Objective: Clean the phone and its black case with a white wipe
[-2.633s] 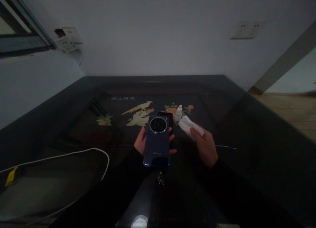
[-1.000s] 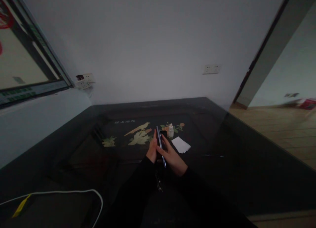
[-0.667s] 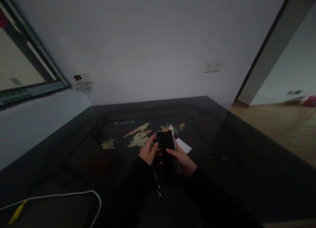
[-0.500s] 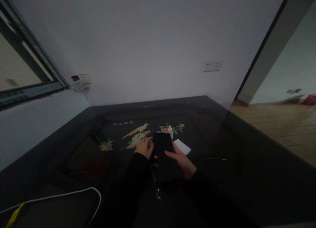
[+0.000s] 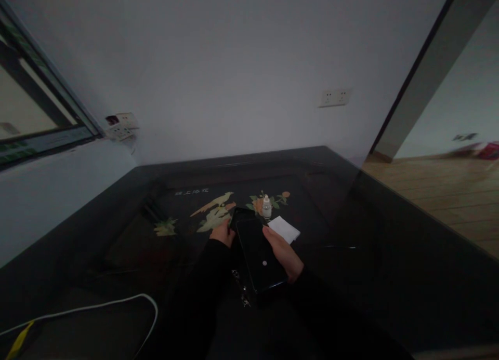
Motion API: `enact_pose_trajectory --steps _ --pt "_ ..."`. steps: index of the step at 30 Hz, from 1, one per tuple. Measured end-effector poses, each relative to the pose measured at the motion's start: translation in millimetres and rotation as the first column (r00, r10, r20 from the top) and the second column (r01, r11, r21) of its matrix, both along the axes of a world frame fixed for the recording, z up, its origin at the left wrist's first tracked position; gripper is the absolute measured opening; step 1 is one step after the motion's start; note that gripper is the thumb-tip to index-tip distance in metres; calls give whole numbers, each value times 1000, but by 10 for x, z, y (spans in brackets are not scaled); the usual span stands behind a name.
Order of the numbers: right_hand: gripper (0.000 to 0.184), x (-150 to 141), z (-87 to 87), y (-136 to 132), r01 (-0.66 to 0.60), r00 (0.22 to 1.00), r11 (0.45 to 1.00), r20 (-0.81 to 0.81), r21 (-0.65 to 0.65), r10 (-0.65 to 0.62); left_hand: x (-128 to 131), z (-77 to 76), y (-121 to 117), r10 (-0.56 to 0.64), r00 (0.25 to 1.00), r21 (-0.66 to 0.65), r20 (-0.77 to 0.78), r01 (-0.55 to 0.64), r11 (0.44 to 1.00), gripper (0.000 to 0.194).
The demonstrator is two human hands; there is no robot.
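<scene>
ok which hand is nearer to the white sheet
Right. The right hand, gripping the phone, is just on the near side of the white sheet; the left hand, at the black case, is farther off to the sheet's left.

Tabletop (image 5: 339, 183): short row of four pale Chinese characters (image 5: 191, 191), just above and left of the bird picture (image 5: 212, 203). Second reads 上, last reads 花; first and third too blurred to read for sure. Window strip (image 5: 50, 142), well left of and above bird picture: green marks (image 5: 17, 153), look like lettering, illegible. Small white bottle (image 5: 266, 208), right of bird picture: any print too small to read.
</scene>
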State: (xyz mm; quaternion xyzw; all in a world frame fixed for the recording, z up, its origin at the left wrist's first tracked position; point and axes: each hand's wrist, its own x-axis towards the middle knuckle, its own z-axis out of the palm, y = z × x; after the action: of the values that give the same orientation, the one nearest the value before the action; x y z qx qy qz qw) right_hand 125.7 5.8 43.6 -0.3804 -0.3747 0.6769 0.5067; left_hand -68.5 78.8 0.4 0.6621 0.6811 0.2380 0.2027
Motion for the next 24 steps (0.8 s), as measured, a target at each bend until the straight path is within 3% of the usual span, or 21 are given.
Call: enact_pose_trajectory --steps 5,8,12,19,22,24 --pt "49 -14 26 -16 36 999 999 -30 22 -35 -195 -152 -77 107 921 -16 375 -109 994 27" --pt "66 -22 74 -48 15 998 1000 -58 13 -14 -115 -219 -201 128 791 -19 598 -146 989 30" --pt "82 -16 117 -67 -18 996 999 -89 46 22 134 -242 -397 116 599 -60 792 -112 992 46" --pt "83 -12 58 -24 -8 1000 993 9 121 6 325 -67 -590 179 350 -163 920 -74 984 62" --pt "84 -25 49 -20 18 999 992 45 128 -24 380 71 -626 204 170 -199 964 -47 979 71" --pt "84 -35 55 -25 28 998 991 44 128 -34 419 135 -647 220 105 -220 970 -16 975 78"
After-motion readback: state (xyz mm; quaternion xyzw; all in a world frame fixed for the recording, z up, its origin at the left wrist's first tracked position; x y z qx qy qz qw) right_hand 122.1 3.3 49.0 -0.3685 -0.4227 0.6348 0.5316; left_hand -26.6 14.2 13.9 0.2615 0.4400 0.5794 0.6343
